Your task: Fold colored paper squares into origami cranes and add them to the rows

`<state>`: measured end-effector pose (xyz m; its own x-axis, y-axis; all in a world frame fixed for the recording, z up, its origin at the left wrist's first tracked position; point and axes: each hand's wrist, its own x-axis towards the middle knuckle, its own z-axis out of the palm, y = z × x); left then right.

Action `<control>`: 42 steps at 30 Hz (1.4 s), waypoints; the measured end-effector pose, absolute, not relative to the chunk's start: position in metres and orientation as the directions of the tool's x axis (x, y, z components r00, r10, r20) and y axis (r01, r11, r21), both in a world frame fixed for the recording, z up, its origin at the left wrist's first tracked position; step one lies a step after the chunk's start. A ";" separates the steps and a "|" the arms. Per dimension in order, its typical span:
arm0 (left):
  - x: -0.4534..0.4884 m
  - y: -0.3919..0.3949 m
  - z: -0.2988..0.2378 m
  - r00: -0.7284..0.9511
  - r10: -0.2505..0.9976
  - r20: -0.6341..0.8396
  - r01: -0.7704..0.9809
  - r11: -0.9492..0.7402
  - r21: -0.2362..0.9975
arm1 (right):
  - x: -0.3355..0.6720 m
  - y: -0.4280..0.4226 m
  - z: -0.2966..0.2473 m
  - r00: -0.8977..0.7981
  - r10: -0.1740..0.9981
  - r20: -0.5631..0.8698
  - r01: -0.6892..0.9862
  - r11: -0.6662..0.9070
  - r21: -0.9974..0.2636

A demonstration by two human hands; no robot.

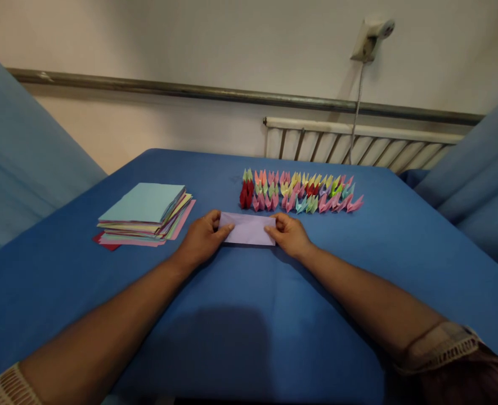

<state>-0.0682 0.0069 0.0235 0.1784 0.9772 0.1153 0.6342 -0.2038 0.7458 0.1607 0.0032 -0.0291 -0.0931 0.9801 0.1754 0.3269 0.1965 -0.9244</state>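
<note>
A folded lilac sheet of paper (249, 228) lies on the blue-covered table (249, 315), folded into a long rectangle. My left hand (202, 237) pinches its left end, fingers curled over the edge. My right hand (288, 233) pinches its right end the same way. Just behind the sheet stand rows of several small folded paper figures (299, 191) in red, pink, yellow, green and blue. To the left of my left hand sits a stack of coloured paper squares (145, 216) with a pale blue sheet on top.
Behind the table run a metal rail (232, 93) along the wall and a white slatted bed end (358, 140). A wall fixture with a cord (369, 36) hangs above it. Blue fabric (16, 152) flanks both sides.
</note>
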 end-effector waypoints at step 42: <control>-0.058 -0.025 0.009 0.623 0.771 -0.133 0.782 -0.620 0.068 | 0.140 -0.042 -0.002 -0.633 0.774 0.017 0.746 0.617 -0.250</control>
